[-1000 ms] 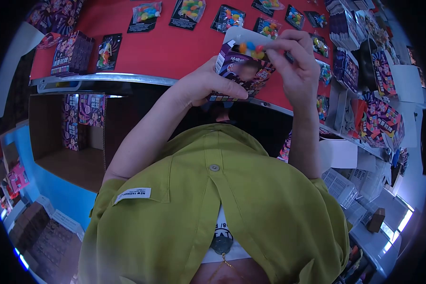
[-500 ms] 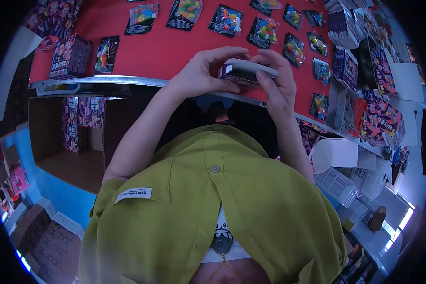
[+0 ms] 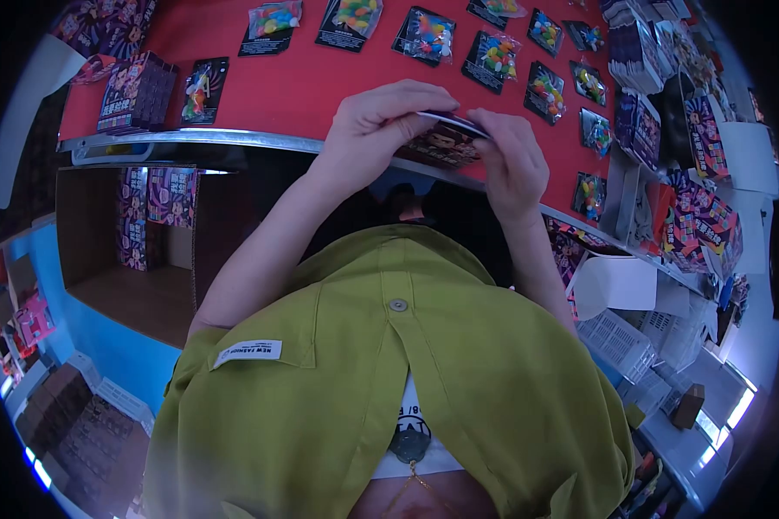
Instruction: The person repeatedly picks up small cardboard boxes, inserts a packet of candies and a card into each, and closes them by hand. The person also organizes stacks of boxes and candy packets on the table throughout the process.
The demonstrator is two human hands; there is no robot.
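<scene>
Currently: one small purple printed cardboard box point(image 3: 446, 143), held above the near edge of the red tabletop point(image 3: 312, 86) between both hands. Left hand point(image 3: 381, 117): grip closed over the box's top and near side, thumb beneath. Right hand point(image 3: 511, 160): grip closed on the box's right end, fingertips pressing a flap that lies nearly flat, apparently all but shut, though the fingers hide the seam.

Progress, judged: this box looks filled and almost closed; tucking the flap and setting it down remain.

Stock outstanding: clear packets of multicoloured small pieces on black cards point(image 3: 493, 56), laid in a row along the far edge and down the right edge. Further purple boxes point(image 3: 134, 91) stand near the left edge; more stacked at the far right corner point(image 3: 636, 52). Brown open carton point(image 3: 138, 251) below the tabletop's left end, partly loaded with boxes.
</scene>
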